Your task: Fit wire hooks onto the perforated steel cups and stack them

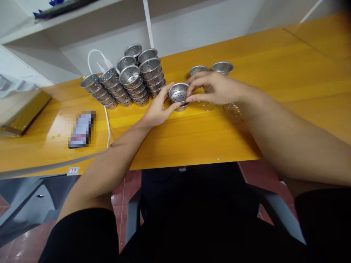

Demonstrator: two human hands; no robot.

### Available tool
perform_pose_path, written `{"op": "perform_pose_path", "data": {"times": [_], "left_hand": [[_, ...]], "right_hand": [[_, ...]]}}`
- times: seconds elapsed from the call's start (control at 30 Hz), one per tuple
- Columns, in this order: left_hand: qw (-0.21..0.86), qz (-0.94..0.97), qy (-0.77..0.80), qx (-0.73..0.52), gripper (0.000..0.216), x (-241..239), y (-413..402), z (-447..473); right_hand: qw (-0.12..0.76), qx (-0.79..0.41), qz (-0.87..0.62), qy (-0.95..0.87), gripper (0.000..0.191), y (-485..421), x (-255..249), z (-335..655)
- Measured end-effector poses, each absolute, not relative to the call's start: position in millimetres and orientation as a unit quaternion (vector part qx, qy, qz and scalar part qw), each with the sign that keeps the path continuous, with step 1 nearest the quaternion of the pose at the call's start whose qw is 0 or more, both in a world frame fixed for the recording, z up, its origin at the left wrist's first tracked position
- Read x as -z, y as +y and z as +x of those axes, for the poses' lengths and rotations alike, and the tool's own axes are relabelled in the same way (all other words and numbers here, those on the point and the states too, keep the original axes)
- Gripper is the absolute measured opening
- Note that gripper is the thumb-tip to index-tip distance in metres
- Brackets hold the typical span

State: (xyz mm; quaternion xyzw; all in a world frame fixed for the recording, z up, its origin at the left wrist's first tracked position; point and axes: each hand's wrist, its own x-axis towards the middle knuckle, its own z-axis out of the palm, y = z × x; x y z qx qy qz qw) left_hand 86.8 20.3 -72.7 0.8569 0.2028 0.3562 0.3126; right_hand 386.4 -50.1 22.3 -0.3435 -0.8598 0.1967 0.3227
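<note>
Two perforated metal cups, one nested in the other, stand on the table in front of me; the upper cup [179, 95] shows its holed bottom. My left hand [160, 107] holds its left side, thumb at the front and fingers behind. At the right rim, my right hand [212, 87] pinches with thumb and fingertips. Thin wire pieces [233, 109] lie under and beside my right hand, partly hidden by it. Behind that hand are two more perforated cups, a left one [197, 69] and a right one [222, 67].
Several leaning stacks of perforated cups [131, 78] stand to the left of my hands. A phone [81, 129] with a blurred screen and a white cable [108, 126] lie further left, near a box [24, 109]. A shelf [90, 16] rises behind the table [175, 142].
</note>
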Motion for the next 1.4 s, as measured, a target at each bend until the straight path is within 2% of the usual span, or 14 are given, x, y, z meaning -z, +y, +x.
{"op": "perform_pose_path", "data": {"times": [0.13,0.53,0.7,0.8,0.9,1.0,1.1,1.23,1.4], "left_hand": [[0.312,0.861,0.218,-0.337,0.092,71,17,85],[0.354,0.853,0.207,-0.322,0.103,76,18,83],[0.308,0.866,0.240,-0.311,0.108,80,22,78],[0.292,0.867,0.246,-0.320,0.117,79,23,77],[0.269,0.877,0.233,-0.322,0.111,70,21,74],[0.243,0.887,0.218,-0.327,0.105,57,16,71],[0.228,0.892,0.205,-0.332,0.102,46,13,68],[0.222,0.890,0.203,-0.343,0.107,39,12,67],[0.225,0.874,0.215,-0.372,0.115,42,9,73]], "right_hand": [[0.312,-0.195,-0.347,-0.863,0.061,-48,-20,391],[0.312,-0.195,-0.347,-0.863,0.052,-38,-15,388],[0.378,-0.221,-0.378,-0.816,0.067,-31,0,395],[0.441,-0.157,-0.455,-0.757,0.072,-18,10,417],[0.403,-0.077,-0.496,-0.765,0.077,1,25,439],[0.353,-0.063,-0.510,-0.782,0.069,23,40,450],[0.359,-0.058,-0.517,-0.775,0.065,35,45,448],[0.373,-0.027,-0.526,-0.763,0.061,18,21,432],[0.391,-0.047,-0.442,-0.806,0.055,-50,-33,390]]}}
